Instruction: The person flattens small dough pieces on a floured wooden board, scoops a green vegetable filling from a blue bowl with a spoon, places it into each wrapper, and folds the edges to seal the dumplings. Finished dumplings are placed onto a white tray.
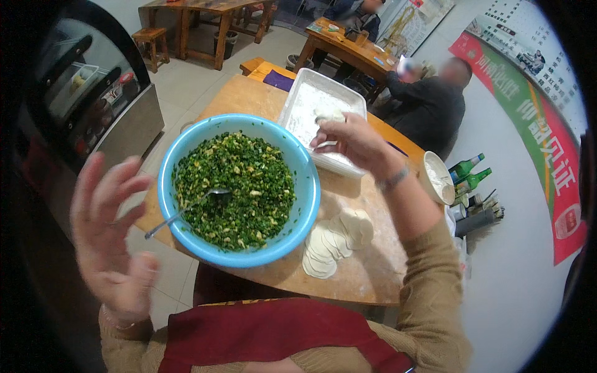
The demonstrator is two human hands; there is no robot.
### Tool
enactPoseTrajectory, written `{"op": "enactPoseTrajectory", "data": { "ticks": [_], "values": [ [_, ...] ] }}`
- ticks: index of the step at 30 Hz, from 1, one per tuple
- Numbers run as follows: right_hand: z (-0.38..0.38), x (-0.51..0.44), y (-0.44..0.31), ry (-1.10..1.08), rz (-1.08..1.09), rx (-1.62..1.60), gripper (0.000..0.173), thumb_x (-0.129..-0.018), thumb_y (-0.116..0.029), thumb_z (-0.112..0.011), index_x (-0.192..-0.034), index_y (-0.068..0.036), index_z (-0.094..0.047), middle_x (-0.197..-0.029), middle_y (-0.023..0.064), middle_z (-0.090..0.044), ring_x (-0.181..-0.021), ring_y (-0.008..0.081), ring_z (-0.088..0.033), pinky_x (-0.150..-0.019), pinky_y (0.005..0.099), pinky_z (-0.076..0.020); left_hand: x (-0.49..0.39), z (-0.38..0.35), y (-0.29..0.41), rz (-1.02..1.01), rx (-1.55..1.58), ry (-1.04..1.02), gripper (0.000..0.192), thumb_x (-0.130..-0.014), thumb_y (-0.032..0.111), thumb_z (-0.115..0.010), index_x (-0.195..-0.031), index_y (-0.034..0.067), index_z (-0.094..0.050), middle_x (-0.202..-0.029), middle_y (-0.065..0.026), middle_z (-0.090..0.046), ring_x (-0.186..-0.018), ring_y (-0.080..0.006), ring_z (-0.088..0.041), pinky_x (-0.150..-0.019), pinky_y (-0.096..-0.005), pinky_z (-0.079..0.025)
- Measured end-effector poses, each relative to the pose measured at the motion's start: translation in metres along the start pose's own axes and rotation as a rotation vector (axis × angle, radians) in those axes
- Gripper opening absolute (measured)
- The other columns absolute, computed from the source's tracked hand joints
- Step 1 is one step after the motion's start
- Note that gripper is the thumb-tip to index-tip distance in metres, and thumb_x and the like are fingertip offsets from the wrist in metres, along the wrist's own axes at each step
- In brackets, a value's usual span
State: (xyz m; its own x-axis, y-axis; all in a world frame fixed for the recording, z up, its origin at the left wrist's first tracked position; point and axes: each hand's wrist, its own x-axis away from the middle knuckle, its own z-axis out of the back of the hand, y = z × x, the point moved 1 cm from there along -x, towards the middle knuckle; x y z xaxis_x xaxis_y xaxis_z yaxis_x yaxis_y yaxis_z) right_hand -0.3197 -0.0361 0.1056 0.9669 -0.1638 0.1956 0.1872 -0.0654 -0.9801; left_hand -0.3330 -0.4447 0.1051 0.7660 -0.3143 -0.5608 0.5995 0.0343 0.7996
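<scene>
My left hand [114,233] is raised at the left of a large blue basin [305,228], fingers spread and holding nothing; it is slightly blurred. Chopped green filling with yellow bits [252,186] fills much of the basin. A metal spoon [175,217] leans on its rim with the bowl in the filling. Over a flour-dusted white tray [298,109] is my right hand [352,142], its fingers bent. A pale dumpling [329,113] shows at its fingers; whether they grip it is unclear. Overlapping round dough wrappers [333,242] lie on the wooden table [373,279], right of the basin.
A bowl of flour [437,175] stands by the table's right edge, near green glass bottles [471,175] and a dark holder of utensils [475,223]. Purple cloth [279,80] lies beyond the tray. People sit at another wooden table [345,44]. A glass display case [93,88] stands left.
</scene>
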Motion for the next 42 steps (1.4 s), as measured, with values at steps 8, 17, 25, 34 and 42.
{"op": "enactPoseTrajectory", "data": {
  "ticks": [8,17,25,34,42],
  "values": [
    [0.128,-0.173,0.016,0.318,-0.053,0.959,0.033,-0.086,-0.026,-0.080,-0.093,0.004,-0.068,-0.092,0.0163,-0.071,-0.089,0.0290,-0.070,-0.079,0.0383,-0.0566,-0.013,0.040,-0.059,0.109,-0.321,0.334,0.085,-0.084,0.059,-0.065,-0.153,0.014,-0.043,-0.141,-0.0139,-0.058,-0.121,-0.0247,-0.063,-0.098,-0.0455,-0.055],
    [0.141,-0.242,0.037,0.545,0.284,1.214,0.023,-0.081,-0.013,-0.078,-0.100,0.000,-0.075,-0.083,0.0171,-0.072,-0.079,0.0278,-0.072,-0.075,0.0361,-0.0543,-0.009,0.037,-0.079,0.134,-0.348,0.350,0.081,-0.086,0.056,-0.067,-0.151,0.013,-0.045,-0.140,-0.0133,-0.059,-0.116,-0.0226,-0.064,-0.095,-0.0394,-0.055],
    [0.134,-0.237,0.038,0.605,0.384,1.161,0.016,-0.082,-0.009,-0.074,-0.096,-0.001,-0.077,-0.095,0.0219,-0.073,-0.092,0.0346,-0.072,-0.086,0.0395,-0.0550,-0.006,0.048,-0.093,0.108,-0.305,0.306,0.072,-0.090,0.047,-0.067,-0.150,0.012,-0.046,-0.141,-0.0131,-0.058,-0.114,-0.0207,-0.064,-0.093,-0.0370,-0.056],
    [0.133,-0.230,0.046,0.677,0.407,1.014,0.017,-0.083,-0.009,-0.076,-0.098,-0.001,-0.077,-0.095,0.0198,-0.074,-0.089,0.0315,-0.073,-0.082,0.0367,-0.0558,-0.001,0.051,-0.102,0.115,-0.283,0.311,0.066,-0.091,0.040,-0.067,-0.147,0.010,-0.048,-0.137,-0.0130,-0.060,-0.105,-0.0190,-0.065,-0.088,-0.0339,-0.056],
    [0.135,-0.231,0.042,0.656,0.416,1.057,0.018,-0.082,-0.009,-0.076,-0.098,-0.001,-0.077,-0.095,0.0200,-0.074,-0.089,0.0322,-0.073,-0.084,0.0375,-0.0561,0.003,0.045,-0.098,0.151,-0.250,0.319,0.062,-0.092,0.038,-0.066,-0.144,0.008,-0.051,-0.134,-0.0126,-0.062,-0.102,-0.0185,-0.065,-0.087,-0.0336,-0.056]
  ]
}}
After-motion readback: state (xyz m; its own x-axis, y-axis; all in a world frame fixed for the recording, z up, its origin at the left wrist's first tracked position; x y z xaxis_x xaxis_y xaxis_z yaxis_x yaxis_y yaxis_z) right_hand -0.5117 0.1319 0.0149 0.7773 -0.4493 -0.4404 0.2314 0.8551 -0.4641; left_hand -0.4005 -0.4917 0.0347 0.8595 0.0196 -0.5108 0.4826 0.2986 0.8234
